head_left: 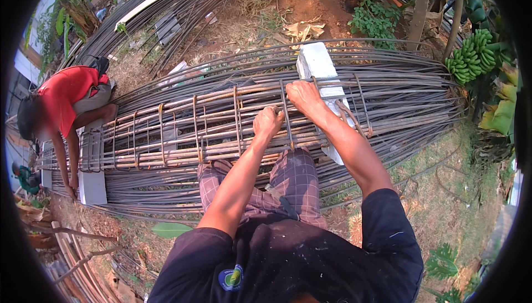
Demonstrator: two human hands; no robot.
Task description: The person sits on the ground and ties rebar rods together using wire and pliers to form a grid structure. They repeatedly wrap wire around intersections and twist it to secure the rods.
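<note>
A broad heap of long steel reinforcing bars (388, 89) lies across the ground, and everything else sits against it. On top of the heap, along its middle, rests a rusty rebar cage (183, 131) of long bars ringed by stirrups. At the far left end of the cage a co-worker in a red shirt (64, 100) bends over it, one arm reaching down to a pale concrete block (91, 186) that props that end. A second white concrete block (318, 70) sits on the heap under the cage's right end. Beyond the heap's right end hangs a bunch of green bananas (471, 53).

The right hand (303, 97) lies on the cage's upper bars just beside the white block, fingers curled around a bar. The left hand (268, 123), just to its left, is closed in a fist about a stirrup (286, 120) where it crosses the long bars.
</note>
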